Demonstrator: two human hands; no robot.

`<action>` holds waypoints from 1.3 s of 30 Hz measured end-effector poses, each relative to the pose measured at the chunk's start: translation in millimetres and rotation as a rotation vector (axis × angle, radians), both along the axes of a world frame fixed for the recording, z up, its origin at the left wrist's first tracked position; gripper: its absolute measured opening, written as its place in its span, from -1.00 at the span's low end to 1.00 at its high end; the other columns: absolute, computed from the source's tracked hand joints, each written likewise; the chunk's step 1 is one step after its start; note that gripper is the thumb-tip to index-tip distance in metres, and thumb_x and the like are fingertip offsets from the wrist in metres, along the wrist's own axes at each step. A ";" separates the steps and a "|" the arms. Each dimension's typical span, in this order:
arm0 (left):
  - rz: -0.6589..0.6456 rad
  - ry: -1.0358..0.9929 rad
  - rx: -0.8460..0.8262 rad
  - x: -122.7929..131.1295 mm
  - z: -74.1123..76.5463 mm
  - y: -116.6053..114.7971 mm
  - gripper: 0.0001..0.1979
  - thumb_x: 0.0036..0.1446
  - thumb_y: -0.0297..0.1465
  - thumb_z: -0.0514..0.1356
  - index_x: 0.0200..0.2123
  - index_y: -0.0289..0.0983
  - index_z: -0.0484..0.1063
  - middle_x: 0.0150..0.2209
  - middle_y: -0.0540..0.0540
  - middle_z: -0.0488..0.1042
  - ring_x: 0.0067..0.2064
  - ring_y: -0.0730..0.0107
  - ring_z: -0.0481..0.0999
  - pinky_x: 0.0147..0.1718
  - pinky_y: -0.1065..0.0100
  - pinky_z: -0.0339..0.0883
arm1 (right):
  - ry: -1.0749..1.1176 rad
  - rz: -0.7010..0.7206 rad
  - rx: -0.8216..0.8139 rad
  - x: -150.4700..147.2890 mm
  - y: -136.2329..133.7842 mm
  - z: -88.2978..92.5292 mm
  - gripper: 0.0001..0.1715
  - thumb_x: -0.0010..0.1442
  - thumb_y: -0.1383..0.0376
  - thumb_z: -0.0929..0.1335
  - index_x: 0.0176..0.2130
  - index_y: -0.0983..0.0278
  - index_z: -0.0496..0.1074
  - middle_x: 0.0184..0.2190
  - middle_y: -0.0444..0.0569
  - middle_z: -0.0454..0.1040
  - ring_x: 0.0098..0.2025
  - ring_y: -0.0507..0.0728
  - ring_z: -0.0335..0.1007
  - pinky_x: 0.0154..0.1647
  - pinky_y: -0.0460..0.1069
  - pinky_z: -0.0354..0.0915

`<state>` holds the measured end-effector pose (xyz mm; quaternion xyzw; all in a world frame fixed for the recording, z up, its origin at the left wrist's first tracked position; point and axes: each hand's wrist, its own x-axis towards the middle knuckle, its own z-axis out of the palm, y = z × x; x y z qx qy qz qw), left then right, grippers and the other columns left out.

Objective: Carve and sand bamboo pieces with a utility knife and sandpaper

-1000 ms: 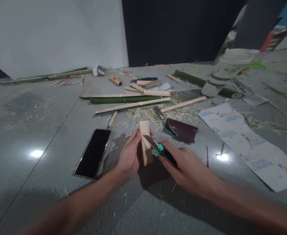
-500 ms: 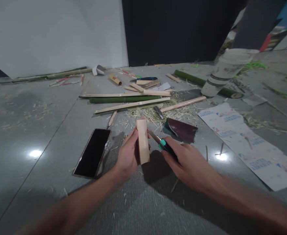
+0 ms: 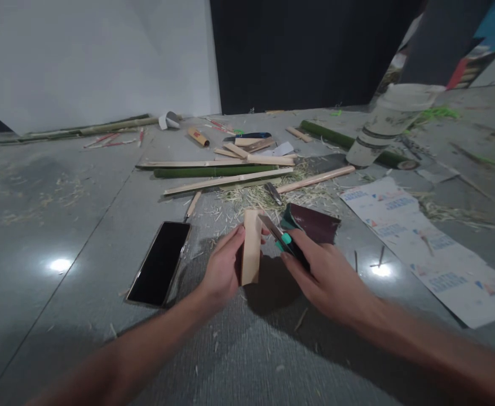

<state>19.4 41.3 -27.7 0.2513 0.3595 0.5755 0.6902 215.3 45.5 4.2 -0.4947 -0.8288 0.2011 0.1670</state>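
Note:
A short pale piece of split bamboo [image 3: 251, 248] is held upright in my left hand [image 3: 224, 262], thumb on its left edge and fingertips showing on its right. My right hand [image 3: 321, 268] is closed round the black and green handle of a utility knife [image 3: 287, 239]. The blade tip lies at the upper right edge of the bamboo; I cannot tell whether it cuts in. Left of my left hand, a phone [image 3: 159, 264] lies dark on the floor. A curled sheet of dark red sandpaper [image 3: 313, 223] lies just beyond my right hand.
Bamboo strips [image 3: 226, 181], a hammer [image 3: 310, 181] and shavings [image 3: 247, 197] lie ahead. Farther right stand a white bucket [image 3: 374, 132] and a green bamboo pole [image 3: 330, 134]. A printed paper sheet [image 3: 425, 242] covers floor at right. A wall [image 3: 95, 62] closes the back.
The bamboo piece has shifted slightly right and turned a little in my left hand. The knife has moved slightly right, its blade now at the piece's upper edge.

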 end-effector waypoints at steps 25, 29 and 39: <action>-0.061 -0.112 0.001 3.4 3.3 -0.5 -0.77 0.29 -0.34 0.35 -0.06 -0.35 0.67 -0.14 -0.22 0.69 0.03 0.05 0.65 0.08 0.17 0.47 | 0.148 0.055 -0.036 -1.6 -5.0 3.9 -0.87 0.47 0.21 0.21 -0.17 0.17 0.25 -0.54 -0.17 0.41 -0.57 0.10 0.32 -0.51 0.01 0.03; -0.086 -0.077 0.022 3.0 2.7 0.1 -0.77 0.27 -0.28 0.36 -0.18 -0.34 0.69 -0.17 -0.23 0.69 0.02 0.01 0.65 0.02 0.19 0.48 | 0.137 0.003 -0.054 -1.4 -3.0 7.7 -0.82 0.45 0.18 0.21 -0.10 0.20 0.31 -0.49 -0.11 0.46 -0.54 0.12 0.35 -0.49 0.02 0.04; -0.054 -0.103 -0.012 4.0 2.6 -0.8 -0.77 0.27 -0.34 0.36 -0.07 -0.34 0.67 -0.13 -0.23 0.70 0.10 0.00 0.64 0.17 0.11 0.43 | 0.176 0.004 -0.084 -3.3 -6.1 9.2 -0.82 0.45 0.16 0.19 -0.15 0.18 0.28 -0.51 -0.11 0.46 -0.56 0.13 0.32 -0.50 0.02 0.05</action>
